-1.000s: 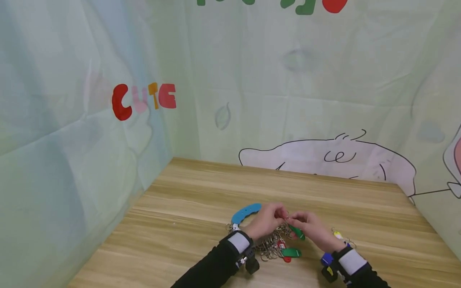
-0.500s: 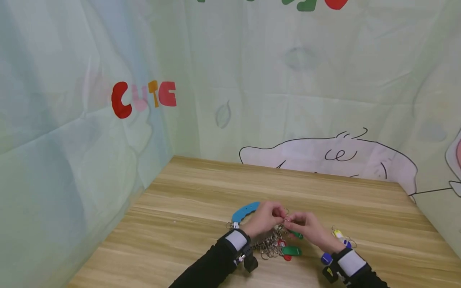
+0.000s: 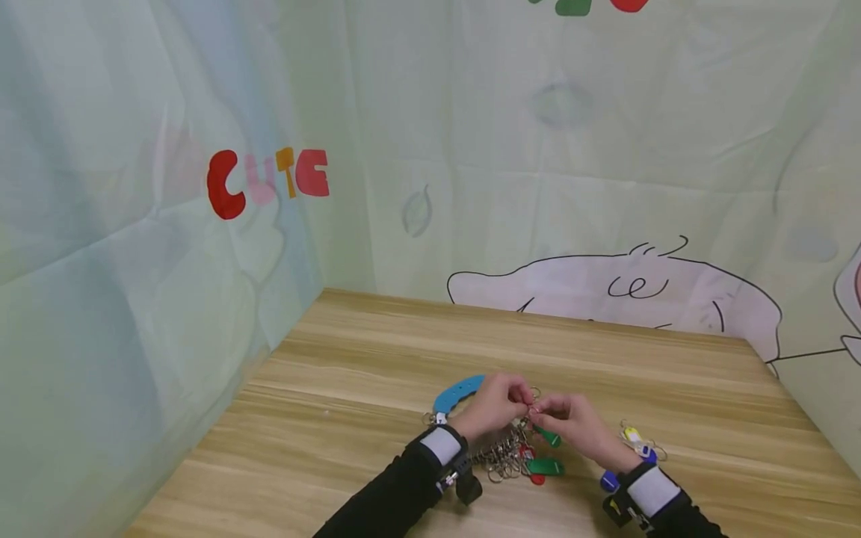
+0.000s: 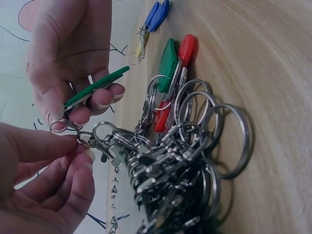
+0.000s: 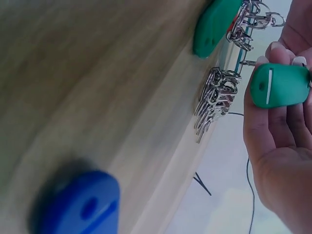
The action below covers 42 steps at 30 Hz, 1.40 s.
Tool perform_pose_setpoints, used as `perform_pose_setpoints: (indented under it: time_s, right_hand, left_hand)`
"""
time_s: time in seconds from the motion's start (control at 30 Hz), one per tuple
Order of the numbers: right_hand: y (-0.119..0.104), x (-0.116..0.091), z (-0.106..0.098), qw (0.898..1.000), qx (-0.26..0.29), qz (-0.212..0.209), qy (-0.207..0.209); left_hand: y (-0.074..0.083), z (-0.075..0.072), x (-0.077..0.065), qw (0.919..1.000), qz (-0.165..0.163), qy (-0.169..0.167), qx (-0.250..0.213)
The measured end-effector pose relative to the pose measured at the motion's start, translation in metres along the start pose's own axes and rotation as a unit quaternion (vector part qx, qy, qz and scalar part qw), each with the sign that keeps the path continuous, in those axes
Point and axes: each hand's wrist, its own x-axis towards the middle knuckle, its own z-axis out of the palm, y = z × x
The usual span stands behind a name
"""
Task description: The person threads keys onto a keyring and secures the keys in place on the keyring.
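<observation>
My left hand pinches a small metal clasp at the edge of a bunch of clasps and key rings. Fingertip to fingertip with it, my right hand holds a green key tag, its split ring between thumb and finger. That ring meets the clasp where both hands come together; whether it is threaded through, I cannot tell. Below the hands on the table lie another green key tag and a red key tag, both beside the bunch.
A blue curved holder arches behind my left hand, with metal pieces hanging along it. Near my right wrist lie a blue key tag and a yellow key tag. Printed cloth walls border the wooden table.
Both hands stay at nearly the same spot, with small finger movements. The green tag in my right hand has shifted slightly left. A ring now shows just behind the fingertips.
</observation>
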Motion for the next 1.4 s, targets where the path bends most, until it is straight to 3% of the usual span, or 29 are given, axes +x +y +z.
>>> perform_pose_setpoints:
  time_s: [0.27,0.53,0.87,1.07,1.4]
  right_hand:
    - [0.003,0.004,0.008,0.995,-0.048,-0.081,0.043]
    - [-0.001,0.004,0.012,0.993,-0.082,-0.046,0.077]
    - [-0.003,0.002,0.017,0.980,-0.126,-0.034,0.151]
    - [-0.004,0.001,0.018,0.979,-0.111,-0.052,0.161]
    - [0.000,0.002,0.022,0.968,-0.125,-0.074,0.202]
  left_hand:
    - [0.001,0.004,0.001,0.9997,0.013,0.010,0.019]
    - [0.002,0.006,0.001,0.9987,0.015,0.028,0.039]
    - [0.004,0.003,0.002,0.9953,0.015,0.060,0.075]
    - [0.003,0.004,0.001,0.9948,0.008,0.065,0.079]
    - [0.001,0.004,0.003,0.9957,-0.002,0.072,0.058]
